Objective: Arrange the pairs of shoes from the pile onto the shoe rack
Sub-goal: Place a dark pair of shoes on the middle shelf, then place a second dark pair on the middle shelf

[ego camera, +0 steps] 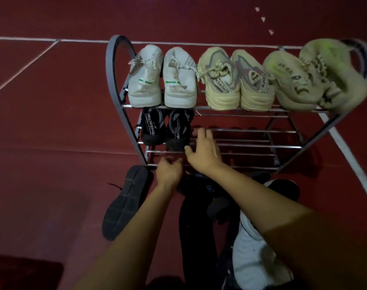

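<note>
A metal shoe rack stands on the red floor. Its top shelf carries a white pair, a beige and grey pair and an olive pair. A black pair sits at the left of the middle shelf. My right hand hovers over the middle shelf just right of the black pair, fingers spread, holding nothing. My left hand is lower, near the rack's front bar, fingers loosely curled and empty. Below lie a dark shoe sole-up, a white shoe and dark shoes.
White lines cross the red floor left and right of the rack. A dark red object sits at the bottom left corner. The middle and lower shelves right of the black pair hold nothing.
</note>
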Demonstrator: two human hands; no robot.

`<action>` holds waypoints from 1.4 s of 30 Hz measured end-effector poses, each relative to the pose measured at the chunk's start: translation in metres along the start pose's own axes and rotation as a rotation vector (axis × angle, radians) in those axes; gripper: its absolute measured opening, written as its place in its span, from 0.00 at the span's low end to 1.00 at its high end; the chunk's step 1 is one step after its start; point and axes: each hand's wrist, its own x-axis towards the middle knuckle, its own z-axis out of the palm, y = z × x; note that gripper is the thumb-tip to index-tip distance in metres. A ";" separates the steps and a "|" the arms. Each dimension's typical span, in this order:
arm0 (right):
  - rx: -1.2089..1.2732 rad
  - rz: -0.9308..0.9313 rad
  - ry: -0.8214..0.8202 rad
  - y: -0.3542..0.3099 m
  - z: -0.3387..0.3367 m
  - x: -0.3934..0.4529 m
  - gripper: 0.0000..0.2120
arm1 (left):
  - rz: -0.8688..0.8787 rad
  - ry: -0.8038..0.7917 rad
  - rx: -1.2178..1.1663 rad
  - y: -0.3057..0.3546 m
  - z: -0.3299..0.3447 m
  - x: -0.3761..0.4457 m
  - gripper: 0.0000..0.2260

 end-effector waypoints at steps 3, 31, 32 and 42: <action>-0.198 0.045 -0.241 0.027 -0.011 -0.036 0.14 | -0.044 -0.142 0.307 -0.051 0.021 0.000 0.26; 0.865 0.577 -0.330 0.079 0.000 -0.132 0.30 | -0.092 -0.336 -0.214 -0.044 0.015 -0.115 0.11; 0.848 0.582 -0.360 0.083 0.003 -0.134 0.31 | -0.107 -0.334 -0.206 -0.049 0.017 -0.114 0.11; -0.173 0.307 0.354 0.119 -0.041 -0.116 0.16 | -0.372 -0.187 0.295 -0.150 -0.010 -0.089 0.22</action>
